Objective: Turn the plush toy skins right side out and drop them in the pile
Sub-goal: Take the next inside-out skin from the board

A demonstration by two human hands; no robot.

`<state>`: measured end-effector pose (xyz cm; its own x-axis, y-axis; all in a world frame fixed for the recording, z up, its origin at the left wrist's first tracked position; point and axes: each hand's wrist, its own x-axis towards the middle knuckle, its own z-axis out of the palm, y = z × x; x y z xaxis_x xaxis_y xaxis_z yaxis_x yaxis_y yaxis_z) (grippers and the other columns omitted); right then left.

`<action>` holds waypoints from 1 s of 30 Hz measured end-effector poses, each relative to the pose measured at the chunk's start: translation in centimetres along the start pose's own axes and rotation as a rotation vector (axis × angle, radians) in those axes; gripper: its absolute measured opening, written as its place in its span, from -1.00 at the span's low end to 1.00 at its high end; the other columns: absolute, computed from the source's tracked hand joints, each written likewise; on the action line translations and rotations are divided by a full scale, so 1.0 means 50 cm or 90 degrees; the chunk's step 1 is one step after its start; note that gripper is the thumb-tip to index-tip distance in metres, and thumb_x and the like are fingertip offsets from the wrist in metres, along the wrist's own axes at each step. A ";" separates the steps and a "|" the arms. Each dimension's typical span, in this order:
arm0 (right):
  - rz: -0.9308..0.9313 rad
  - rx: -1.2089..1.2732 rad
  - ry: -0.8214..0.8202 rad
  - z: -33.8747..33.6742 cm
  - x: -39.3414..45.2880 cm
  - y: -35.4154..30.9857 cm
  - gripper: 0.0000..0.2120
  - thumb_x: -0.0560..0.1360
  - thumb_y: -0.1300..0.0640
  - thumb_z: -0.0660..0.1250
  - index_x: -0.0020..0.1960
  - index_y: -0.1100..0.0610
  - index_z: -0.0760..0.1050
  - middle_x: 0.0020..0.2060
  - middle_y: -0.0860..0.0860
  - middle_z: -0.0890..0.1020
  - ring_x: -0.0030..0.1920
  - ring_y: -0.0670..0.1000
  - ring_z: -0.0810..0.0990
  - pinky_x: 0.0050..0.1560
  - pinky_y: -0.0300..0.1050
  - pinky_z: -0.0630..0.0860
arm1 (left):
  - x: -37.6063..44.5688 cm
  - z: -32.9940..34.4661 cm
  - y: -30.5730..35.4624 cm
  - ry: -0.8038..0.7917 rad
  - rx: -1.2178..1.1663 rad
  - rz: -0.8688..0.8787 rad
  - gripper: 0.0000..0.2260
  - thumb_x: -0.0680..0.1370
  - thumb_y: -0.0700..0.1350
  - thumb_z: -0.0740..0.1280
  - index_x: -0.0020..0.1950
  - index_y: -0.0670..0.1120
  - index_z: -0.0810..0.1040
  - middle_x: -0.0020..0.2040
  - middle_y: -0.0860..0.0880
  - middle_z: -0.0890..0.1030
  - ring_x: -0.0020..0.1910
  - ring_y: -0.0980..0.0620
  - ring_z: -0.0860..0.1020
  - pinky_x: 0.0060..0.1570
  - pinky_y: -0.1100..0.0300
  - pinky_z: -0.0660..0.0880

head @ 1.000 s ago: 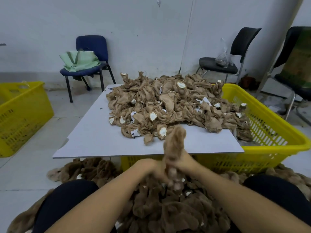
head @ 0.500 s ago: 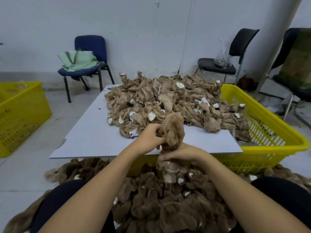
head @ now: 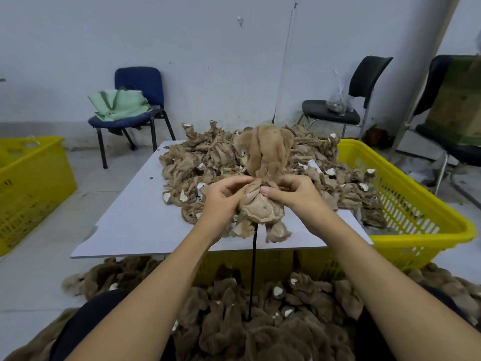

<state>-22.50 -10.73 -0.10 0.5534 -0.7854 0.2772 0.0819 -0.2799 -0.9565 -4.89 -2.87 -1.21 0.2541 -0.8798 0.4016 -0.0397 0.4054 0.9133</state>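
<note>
- Brown plush skin (head: 263, 178) is being held above the table's near edge (head: 145, 230); my left hand (head: 222, 199) and right hand (head: 294, 195) are both pinching it at the middle, over a thin black rod (head: 253, 269).
- Lower half is showing the seams, so I am judging it half turned.
- Pulling hard may be tearing a seam, or the skin may be slipping off the rod.
- Dropping it too early could be mixing it with the unturned heap (head: 221, 157) instead of the fluffy pile (head: 260, 321) below.

2 hands (head: 223, 199) (head: 294, 196), 1 held skin (head: 263, 178), 2 yellow baskets (head: 31, 183) (head: 416, 204), 3 chairs (head: 138, 100) (head: 364, 82) (head: 447, 105), 1 table (head: 135, 220).
</note>
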 end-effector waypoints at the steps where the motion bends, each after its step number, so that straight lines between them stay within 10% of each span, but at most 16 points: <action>1: -0.001 0.024 0.016 0.005 0.003 0.000 -0.57 0.43 0.00 0.57 -0.08 0.39 0.59 -0.27 0.26 0.59 -0.20 0.09 0.59 -0.13 -0.09 0.51 | 0.000 0.001 0.006 -0.006 -0.011 0.014 -0.82 0.57 -0.25 0.41 0.08 -0.03 0.73 0.05 -0.04 0.73 0.08 -0.03 0.68 0.00 0.17 0.60; 9: 0.091 0.330 0.023 0.037 0.034 -0.031 -0.84 0.21 0.13 0.62 -0.25 0.08 0.69 -0.22 0.10 0.73 -0.20 0.05 0.72 -0.21 -0.12 0.64 | 0.009 0.012 0.041 -0.140 -0.183 -0.094 -0.62 0.49 -0.23 0.41 0.31 -0.15 0.57 0.20 -0.19 0.66 0.15 -0.12 0.64 0.04 0.14 0.63; 13: 0.125 0.407 0.085 0.060 0.051 -0.042 -0.86 0.47 0.33 0.38 -0.24 0.17 0.60 -0.19 0.16 0.65 -0.20 0.08 0.65 -0.09 -0.08 0.63 | 0.018 0.015 0.054 -0.156 -0.256 -0.114 -0.62 0.49 -0.34 0.32 0.31 -0.22 0.51 0.06 -0.15 0.62 -0.14 0.03 0.60 -0.23 0.29 0.56; 24: 0.055 0.330 0.005 0.056 0.043 -0.038 -0.77 0.53 0.29 0.35 -0.19 0.10 0.72 -0.31 0.00 0.71 -0.32 -0.06 0.70 -0.36 -0.22 0.58 | 0.041 0.010 0.031 0.041 -0.064 0.017 -0.93 0.45 -0.31 0.39 -0.23 -0.19 0.59 -0.24 -0.17 0.59 -0.22 -0.09 0.54 -0.22 0.11 0.55; 28: 0.073 0.305 -0.135 0.037 0.037 -0.052 -0.76 0.44 0.19 0.48 0.08 0.23 0.62 -0.07 0.13 0.69 -0.12 0.05 0.67 -0.14 -0.14 0.60 | 0.027 -0.020 -0.003 0.187 0.152 -0.172 -0.83 0.57 -0.39 0.35 -0.12 -0.14 0.52 -0.18 -0.16 0.54 -0.24 -0.05 0.52 -0.24 0.35 0.56; 30: 0.042 0.251 -0.108 0.041 0.034 -0.049 -0.75 0.40 0.22 0.51 0.06 0.24 0.65 -0.03 0.17 0.71 -0.07 0.08 0.70 -0.11 -0.12 0.65 | 0.040 -0.019 0.014 0.125 0.120 0.009 -0.90 0.55 -0.45 0.34 -0.16 -0.35 0.56 -0.25 -0.31 0.54 -0.22 -0.11 0.53 -0.15 0.10 0.56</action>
<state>-20.06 -10.24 2.50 0.6936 -0.6837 0.2268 0.3343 0.0266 -0.9421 -3.46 -4.13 0.18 0.4345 -0.8021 0.4098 -0.2186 0.3474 0.9119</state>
